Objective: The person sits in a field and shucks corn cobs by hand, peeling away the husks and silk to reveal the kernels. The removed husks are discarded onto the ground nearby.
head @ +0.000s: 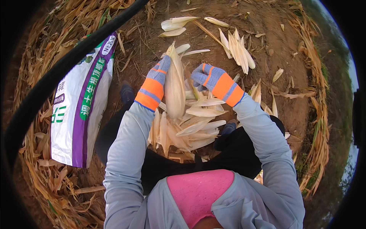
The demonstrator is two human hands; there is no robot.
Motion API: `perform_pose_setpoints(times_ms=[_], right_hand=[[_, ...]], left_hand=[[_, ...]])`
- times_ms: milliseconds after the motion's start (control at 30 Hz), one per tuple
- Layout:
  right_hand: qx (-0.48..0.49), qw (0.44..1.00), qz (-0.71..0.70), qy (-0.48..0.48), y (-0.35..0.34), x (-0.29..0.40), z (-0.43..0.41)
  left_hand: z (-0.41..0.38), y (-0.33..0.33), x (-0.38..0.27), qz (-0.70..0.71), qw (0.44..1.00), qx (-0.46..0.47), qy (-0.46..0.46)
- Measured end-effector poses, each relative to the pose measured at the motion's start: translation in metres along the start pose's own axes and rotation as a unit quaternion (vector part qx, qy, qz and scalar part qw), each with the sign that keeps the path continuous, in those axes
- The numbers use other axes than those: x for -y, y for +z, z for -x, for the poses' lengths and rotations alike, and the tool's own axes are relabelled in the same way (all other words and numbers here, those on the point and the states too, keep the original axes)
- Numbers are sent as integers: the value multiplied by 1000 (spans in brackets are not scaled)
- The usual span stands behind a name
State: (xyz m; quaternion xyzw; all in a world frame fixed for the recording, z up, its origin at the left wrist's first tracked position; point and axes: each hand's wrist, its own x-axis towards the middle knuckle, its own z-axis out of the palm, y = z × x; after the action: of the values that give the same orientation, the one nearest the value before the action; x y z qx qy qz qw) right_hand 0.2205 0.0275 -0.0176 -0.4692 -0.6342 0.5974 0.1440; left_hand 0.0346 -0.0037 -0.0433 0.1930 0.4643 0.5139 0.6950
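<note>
My left hand (153,83), in a grey and orange knit glove, grips an ear of corn (175,91) in its pale husk. The ear stands nearly upright in the view, its pointed tip upward. Just right of it, my right hand (213,81), gloved alike, has its fingers curled in. A narrow, dry husk strip (195,90) runs close by the right fingertips; whether they pinch it is hidden. Beneath both hands, between my legs, lies a heap of loose corn husks (197,126).
A white and purple printed woven sack (81,114) lies to the left. Dry corn stalks and leaves are piled along the left (37,160) and right (317,114). More husks (238,51) lie on the bare soil (274,43) ahead. A dark strap or cable (71,51) crosses the upper left.
</note>
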Motion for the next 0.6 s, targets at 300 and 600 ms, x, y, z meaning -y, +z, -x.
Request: perform_pose_setpoints(times_ms=[300, 600], right_hand=[[-55, 992, 116, -9, 0, 11, -7], [-69, 989, 111, -75, -4, 11, -2]], left_hand=[[-4, 6, 28, -197, 977, 55, 53], [-11, -1, 33, -176, 978, 101, 54]])
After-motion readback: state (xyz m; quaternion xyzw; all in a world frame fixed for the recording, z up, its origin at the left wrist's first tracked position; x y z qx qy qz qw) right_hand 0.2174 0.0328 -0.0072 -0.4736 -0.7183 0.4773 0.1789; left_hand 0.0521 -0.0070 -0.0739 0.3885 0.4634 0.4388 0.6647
